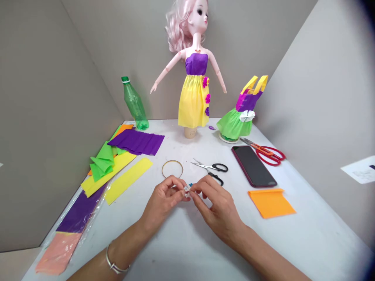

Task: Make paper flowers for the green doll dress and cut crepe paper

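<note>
A small folded piece of silvery-white paper (186,189) sits at lower centre of the frame, pinched from both sides, with a blue speck (190,184) at its right end. The left hand (162,198) grips its left end between thumb and forefinger, the other fingers curled in close. The right hand (215,200) closes on the right end the same way, so the two sets of fingertips nearly meet around the paper. A silver bangle (115,263) circles the left wrist.

Just above the hands lie a thin gold hoop (172,168) and one of two pairs of scissors, this one black-handled (209,169). The other pair, red-orange-handled (265,154), lies at right beside a dark phone in a red case (253,166). One orange paper sheet (272,203) sits lower right.

At left are two yellow crepe strips (125,180), a folded green crepe bundle (102,162), and a pleated purple crepe sheet (136,141). A plastic sleeve (93,207) holds purple and salmon paper along the white table's (307,242) lower-left edge.

At top centre stands one doll (193,66) in a purple-and-yellow paper dress. A second paper dress (241,117), green, purple and yellow, stands to its right, and one green plastic bottle (134,103) lies tilted at upper left.
</note>
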### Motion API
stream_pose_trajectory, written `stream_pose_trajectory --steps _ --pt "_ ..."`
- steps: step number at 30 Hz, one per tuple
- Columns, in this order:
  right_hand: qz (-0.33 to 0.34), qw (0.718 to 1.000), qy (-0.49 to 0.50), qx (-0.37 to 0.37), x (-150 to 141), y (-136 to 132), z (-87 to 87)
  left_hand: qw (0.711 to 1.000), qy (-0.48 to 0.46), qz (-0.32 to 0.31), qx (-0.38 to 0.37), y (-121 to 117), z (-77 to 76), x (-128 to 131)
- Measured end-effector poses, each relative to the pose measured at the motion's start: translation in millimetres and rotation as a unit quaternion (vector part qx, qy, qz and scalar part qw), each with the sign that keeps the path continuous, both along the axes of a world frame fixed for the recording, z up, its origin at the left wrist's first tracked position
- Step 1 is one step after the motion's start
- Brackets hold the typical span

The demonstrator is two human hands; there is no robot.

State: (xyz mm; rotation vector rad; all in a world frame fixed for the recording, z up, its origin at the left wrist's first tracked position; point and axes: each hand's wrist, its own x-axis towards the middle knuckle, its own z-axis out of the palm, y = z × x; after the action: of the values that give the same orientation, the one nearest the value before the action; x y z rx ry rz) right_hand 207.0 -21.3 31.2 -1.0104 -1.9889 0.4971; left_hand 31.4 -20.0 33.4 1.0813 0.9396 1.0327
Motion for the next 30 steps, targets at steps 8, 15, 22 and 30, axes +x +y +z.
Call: stream_pose_trajectory --steps 8,15,22,30 --pt "0.004 1.0 0.009 0.007 -0.9 0.2 0.8 1.0 0.002 -0.003 0.014 -0.2 -1.1 0.2" --pt "0.015 1.0 0.012 0.012 -1.3 -0.9 0.8 0.999 0.023 -0.009 0.045 -1.6 -2.4 0.6" --pt "0.024 1.0 0.01 0.01 0.0 -1.7 1.9 0.994 0.084 0.009 0.074 -4.4 0.9 3.5" --pt "0.021 1.0 -0.009 0.019 -1.0 -1.6 1.1 0.988 0.119 0.015 0.099 -5.1 0.1 2.8"
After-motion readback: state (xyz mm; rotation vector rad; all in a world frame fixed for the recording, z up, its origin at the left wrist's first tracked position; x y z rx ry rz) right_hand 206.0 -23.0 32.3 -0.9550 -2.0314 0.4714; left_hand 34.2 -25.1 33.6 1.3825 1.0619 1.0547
